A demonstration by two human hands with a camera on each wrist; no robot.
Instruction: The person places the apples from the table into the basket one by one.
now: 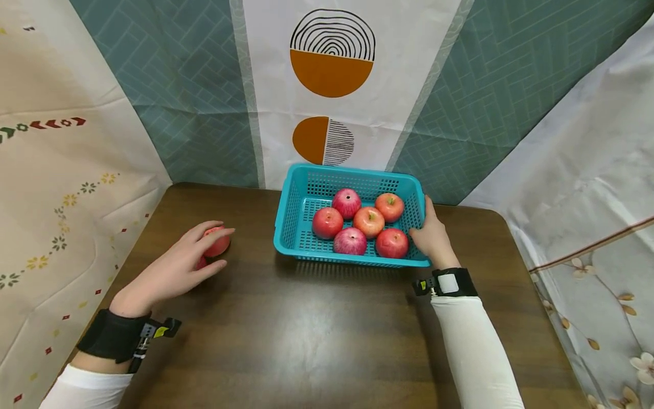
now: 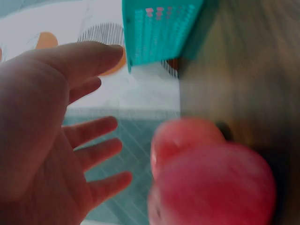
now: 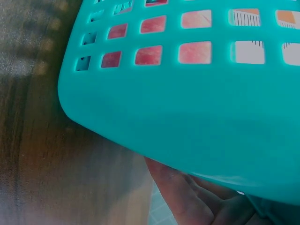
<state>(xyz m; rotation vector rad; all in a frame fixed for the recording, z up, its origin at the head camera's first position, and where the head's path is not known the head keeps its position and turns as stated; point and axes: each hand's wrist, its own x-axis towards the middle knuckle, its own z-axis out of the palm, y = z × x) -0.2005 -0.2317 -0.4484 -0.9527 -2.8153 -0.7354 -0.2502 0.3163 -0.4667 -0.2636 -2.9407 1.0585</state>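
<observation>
My left hand [image 1: 176, 261] hovers at the table's left side, fingers spread and holding nothing. Beneath it are two apples; one red apple [image 1: 218, 243] shows between the fingers, the other is mostly hidden in the head view. In the left wrist view the nearer apple [image 2: 220, 187] overlaps the farther apple [image 2: 180, 136], both beside the fingers. A turquoise plastic basket [image 1: 352, 259] stands at the back of the table with several red and striped apples inside. At its right end my right hand [image 1: 434, 238] grips the rim, thumb on the inner side.
The brown wooden table [image 1: 301, 346] is backed by a patterned cloth [image 1: 204, 113] close behind the basket. A flowered cream cloth [image 1: 66, 227] hangs on the left and a pale cloth [image 1: 572, 170] on the right.
</observation>
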